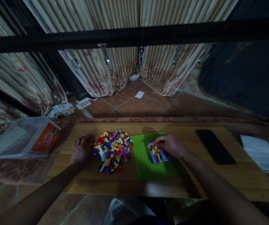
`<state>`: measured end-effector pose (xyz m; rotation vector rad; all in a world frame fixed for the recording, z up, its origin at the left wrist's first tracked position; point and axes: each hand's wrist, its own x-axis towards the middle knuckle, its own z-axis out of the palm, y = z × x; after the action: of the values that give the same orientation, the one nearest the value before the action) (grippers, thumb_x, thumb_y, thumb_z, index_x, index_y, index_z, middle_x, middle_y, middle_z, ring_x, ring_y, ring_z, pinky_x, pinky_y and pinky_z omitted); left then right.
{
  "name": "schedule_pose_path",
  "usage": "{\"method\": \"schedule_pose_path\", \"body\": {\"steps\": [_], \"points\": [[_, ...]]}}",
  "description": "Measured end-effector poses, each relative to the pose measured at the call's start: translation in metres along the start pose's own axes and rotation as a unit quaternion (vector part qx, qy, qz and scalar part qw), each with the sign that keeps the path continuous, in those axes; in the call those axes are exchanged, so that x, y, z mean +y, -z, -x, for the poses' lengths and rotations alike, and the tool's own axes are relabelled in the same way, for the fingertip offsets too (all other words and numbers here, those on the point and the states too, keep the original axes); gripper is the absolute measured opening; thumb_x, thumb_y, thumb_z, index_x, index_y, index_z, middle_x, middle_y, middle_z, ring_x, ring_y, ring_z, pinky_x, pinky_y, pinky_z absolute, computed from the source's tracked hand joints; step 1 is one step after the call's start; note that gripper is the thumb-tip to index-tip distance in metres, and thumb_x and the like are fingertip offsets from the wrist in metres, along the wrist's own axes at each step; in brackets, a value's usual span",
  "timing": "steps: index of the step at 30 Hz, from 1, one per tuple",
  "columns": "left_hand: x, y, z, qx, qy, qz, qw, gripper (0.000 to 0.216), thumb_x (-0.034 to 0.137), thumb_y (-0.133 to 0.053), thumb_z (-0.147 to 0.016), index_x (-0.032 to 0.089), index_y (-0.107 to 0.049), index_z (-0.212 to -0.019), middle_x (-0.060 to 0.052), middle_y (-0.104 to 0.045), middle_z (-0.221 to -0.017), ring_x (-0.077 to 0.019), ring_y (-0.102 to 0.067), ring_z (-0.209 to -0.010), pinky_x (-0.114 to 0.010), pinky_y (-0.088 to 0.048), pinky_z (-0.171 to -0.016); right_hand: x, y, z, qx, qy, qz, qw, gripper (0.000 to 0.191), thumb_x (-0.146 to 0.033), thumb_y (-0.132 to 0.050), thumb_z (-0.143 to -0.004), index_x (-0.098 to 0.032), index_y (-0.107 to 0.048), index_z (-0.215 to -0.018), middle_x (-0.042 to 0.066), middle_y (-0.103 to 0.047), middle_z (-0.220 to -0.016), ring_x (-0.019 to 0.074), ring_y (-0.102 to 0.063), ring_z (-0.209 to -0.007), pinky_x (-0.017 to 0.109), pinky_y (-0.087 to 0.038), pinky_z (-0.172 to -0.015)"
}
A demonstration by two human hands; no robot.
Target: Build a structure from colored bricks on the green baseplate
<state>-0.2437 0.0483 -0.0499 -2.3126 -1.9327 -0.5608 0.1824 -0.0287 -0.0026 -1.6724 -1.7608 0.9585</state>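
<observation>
Wooden counter (89, 187), green baseplate (145, 170), and on it a toy-brick build (157, 154): likely light, stiff (twisting could split it), best held by its sides. Right hand (169, 145) touches it, left hand (81, 150) beside loose bricks (117, 145); whether either's fingers pinch, I can't tell.

The right hand (171, 145) touches a multicoloured brick block (156, 155) on a green baseplate (144, 170).

On the table (82, 184), loose bricks (115, 148) lie left of the baseplate (141, 159); what seems a phone (215, 147) lies right.
</observation>
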Motion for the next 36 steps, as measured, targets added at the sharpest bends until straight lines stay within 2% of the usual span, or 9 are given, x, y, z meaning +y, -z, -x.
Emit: {"method": "schedule_pose_path", "body": {"steps": [5, 8, 10, 12, 14, 16, 21, 30, 36], "points": [[0.002, 0.003, 0.000, 0.007, -0.013, 0.009, 1.000, 0.037, 0.023, -0.037, -0.090, 0.015, -0.059, -0.117, -0.014, -0.062, -0.112, -0.0286, -0.052, -0.108, -0.044, -0.041, -0.095, 0.002, 0.000, -0.003, -0.028, -0.018, -0.012, 0.999, 0.015, -0.025, -0.062, -0.080, -0.021, -0.076, -0.083, 0.002, -0.075, -0.079, 0.0184, -0.068, -0.073, 0.031, -0.052, -0.070], [0.001, 0.003, 0.000, 0.010, -0.014, 0.008, 1.000, 0.038, 0.022, -0.037, -0.089, 0.014, -0.059, -0.118, -0.015, -0.062, -0.112, -0.0293, -0.052, -0.107, -0.045, -0.042, -0.094, 0.002, 0.004, 0.005, -0.010, 0.006, -0.004, 1.000, 0.021, -0.030, -0.061, -0.081, -0.021, -0.074, -0.096, 0.005, -0.073, -0.097, 0.0211, -0.067, -0.089, 0.037, -0.051, -0.084], [0.001, 0.003, 0.000, 0.009, -0.019, 0.005, 1.000, 0.038, 0.022, -0.036, -0.089, 0.014, -0.060, -0.118, -0.015, -0.061, -0.112, -0.0300, -0.053, -0.106, -0.046, -0.042, -0.093, 0.003, 0.005, 0.018, 0.019, 0.036, 0.012, 0.999, 0.039, -0.036, -0.065, -0.080, -0.023, -0.066, -0.117, 0.008, -0.065, -0.122, 0.0241, -0.060, -0.112, 0.042, -0.045, -0.099], [0.001, 0.002, 0.001, 0.009, -0.023, 0.007, 1.000, 0.038, 0.022, -0.037, -0.089, 0.014, -0.060, -0.118, -0.015, -0.061, -0.112, -0.0302, -0.053, -0.105, -0.045, -0.043, -0.092, 0.005, 0.004, 0.033, 0.022, 0.054, 0.038, 0.998, 0.069, -0.043, -0.073, -0.072, -0.026, -0.051, -0.136, 0.009, -0.048, -0.142, 0.0271, -0.044, -0.131, 0.046, -0.035, -0.108], [0.001, 0.002, 0.001, 0.012, -0.017, 0.010, 1.000, 0.038, 0.023, -0.037, -0.089, 0.014, -0.060, -0.118, -0.015, -0.061, -0.112, -0.0301, -0.053, -0.104, -0.045, -0.043, -0.092, 0.008, 0.001, 0.045, -0.005, 0.066, 0.079, 0.995, 0.094, -0.045, -0.080, -0.062, -0.028, -0.039, -0.144, 0.009, -0.036, -0.151, 0.0296, -0.033, -0.138, 0.049, -0.029, -0.112], [0.001, 0.001, 0.001, 0.016, -0.011, 0.011, 1.000, 0.038, 0.023, -0.039, -0.089, 0.014, -0.059, -0.119, -0.015, -0.061, -0.112, -0.0298, -0.053, -0.104, -0.045, -0.043, -0.092, 0.011, -0.004, 0.053, -0.024, 0.067, 0.117, 0.991, 0.104, -0.040, -0.083, -0.058, -0.028, -0.032, -0.147, 0.009, -0.032, -0.153, 0.0301, -0.029, -0.140, 0.049, -0.026, -0.114], [0.001, 0.000, 0.002, 0.020, -0.010, 0.013, 1.000, 0.038, 0.022, -0.037, -0.089, 0.013, -0.058, -0.119, -0.015, -0.061, -0.112, -0.0298, -0.053, -0.102, -0.046, -0.043, -0.093, 0.018, -0.012, 0.053, 0.007, 0.043, 0.161, 0.986, 0.100, -0.030, -0.078, -0.062, -0.028, -0.028, -0.148, 0.009, -0.043, -0.143, 0.0278, -0.041, -0.130, 0.046, -0.031, -0.111], [0.007, 0.002, 0.004, 0.014, 0.022, 0.021, 0.999, 0.038, 0.024, -0.039, -0.090, 0.015, -0.058, -0.122, -0.014, -0.059, -0.116, -0.0291, -0.052, -0.106, -0.043, -0.042, -0.096, 0.031, -0.016, 0.038, 0.080, 0.046, 0.184, 0.979, 0.088, -0.034, -0.074, -0.067, -0.027, -0.032, -0.144, 0.010, -0.046, -0.137, 0.0305, -0.047, -0.124, 0.049, -0.040, -0.105], [0.008, 0.001, 0.005, 0.015, 0.019, 0.029, 0.999, 0.037, 0.021, -0.040, -0.089, 0.013, -0.058, -0.120, -0.014, -0.060, -0.113, -0.0283, -0.052, -0.105, -0.043, -0.041, -0.096, 0.004, -0.023, 0.025, 0.125, 0.077, 0.241, 0.960, 0.081, -0.036, -0.076, -0.067, -0.026, -0.042, -0.140, 0.013, -0.041, -0.142, 0.0385, -0.040, -0.128, 0.057, -0.035, -0.106]]}}
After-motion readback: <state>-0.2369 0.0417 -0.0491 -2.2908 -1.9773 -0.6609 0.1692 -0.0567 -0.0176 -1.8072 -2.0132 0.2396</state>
